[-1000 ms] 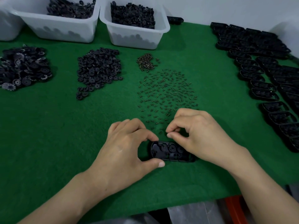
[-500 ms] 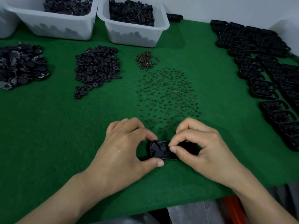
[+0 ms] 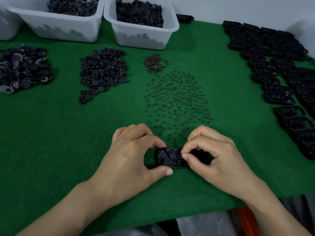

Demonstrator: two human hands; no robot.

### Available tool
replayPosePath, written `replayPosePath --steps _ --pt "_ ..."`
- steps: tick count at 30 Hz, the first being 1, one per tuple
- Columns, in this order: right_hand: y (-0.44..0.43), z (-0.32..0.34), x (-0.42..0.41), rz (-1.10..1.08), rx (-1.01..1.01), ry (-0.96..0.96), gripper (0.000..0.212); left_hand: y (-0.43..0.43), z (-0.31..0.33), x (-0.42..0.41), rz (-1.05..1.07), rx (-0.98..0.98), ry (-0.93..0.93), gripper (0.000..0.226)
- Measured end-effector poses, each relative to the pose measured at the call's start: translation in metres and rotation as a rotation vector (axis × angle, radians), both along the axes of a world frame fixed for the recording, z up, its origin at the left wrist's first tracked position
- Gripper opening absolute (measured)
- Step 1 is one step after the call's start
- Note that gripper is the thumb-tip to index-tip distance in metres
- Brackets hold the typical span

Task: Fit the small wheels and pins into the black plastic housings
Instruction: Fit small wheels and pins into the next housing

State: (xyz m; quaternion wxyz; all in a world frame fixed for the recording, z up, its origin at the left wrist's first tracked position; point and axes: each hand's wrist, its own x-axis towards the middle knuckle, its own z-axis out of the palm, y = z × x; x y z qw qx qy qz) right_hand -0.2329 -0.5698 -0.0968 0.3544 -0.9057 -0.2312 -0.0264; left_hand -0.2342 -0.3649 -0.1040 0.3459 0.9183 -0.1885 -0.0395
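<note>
A black plastic housing (image 3: 167, 157) lies open side up on the green felt near the front edge, with small round wheels seated inside. My left hand (image 3: 129, 160) grips its left end between index finger and thumb. My right hand (image 3: 214, 159) covers the housing's right half, its thumb and index finger pinching something tiny over the middle; the piece itself is too small to make out. Loose small pins (image 3: 177, 103) are scattered just beyond the hands. A pile of small black wheels (image 3: 102, 72) lies at mid left.
A bigger heap of toothed wheels (image 3: 22, 68) lies far left, a small heap of brownish screws (image 3: 154, 63) behind the pins. Two white bins (image 3: 141, 36) with black parts stand at the back. Rows of black housings (image 3: 279, 86) fill the right side.
My right hand came back from the pins toward me and now pinches over the middle of the housing. My left hand has kept its hold on the left end.
</note>
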Motion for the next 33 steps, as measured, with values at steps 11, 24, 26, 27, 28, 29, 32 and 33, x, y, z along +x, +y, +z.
replayPosePath --steps 11,24,26,27,28,29,32,33 --pt "-0.003 0.011 0.018 -0.176 -0.126 -0.015 0.007 0.000 0.001 0.000 -0.005 -0.004 0.012 0.046" --pt "-0.008 0.018 0.022 -0.146 -0.073 0.068 0.015 0.000 0.000 -0.001 0.002 -0.013 -0.002 0.046" --pt "-0.014 0.017 0.015 -0.125 0.067 0.094 0.015 0.000 0.000 -0.001 0.004 -0.013 -0.004 0.046" --pt "-0.015 0.016 0.011 -0.097 0.096 0.095 0.012 0.000 0.000 -0.001 0.004 -0.013 -0.006 0.046" --pt "-0.015 0.013 0.007 -0.069 0.107 0.086 0.008 0.001 0.000 -0.001 0.004 -0.012 -0.008 0.046" --pt "-0.015 0.010 0.004 -0.051 0.112 0.074 0.006 0.001 0.000 -0.001 0.004 -0.011 -0.010 0.046" --pt "-0.014 0.000 -0.002 -0.045 0.118 0.044 0.003 0.000 0.000 -0.001 0.004 -0.004 -0.008 0.046" --pt "-0.014 -0.002 -0.003 -0.051 0.110 0.029 0.003 0.000 0.000 -0.001 0.005 -0.003 -0.007 0.046"
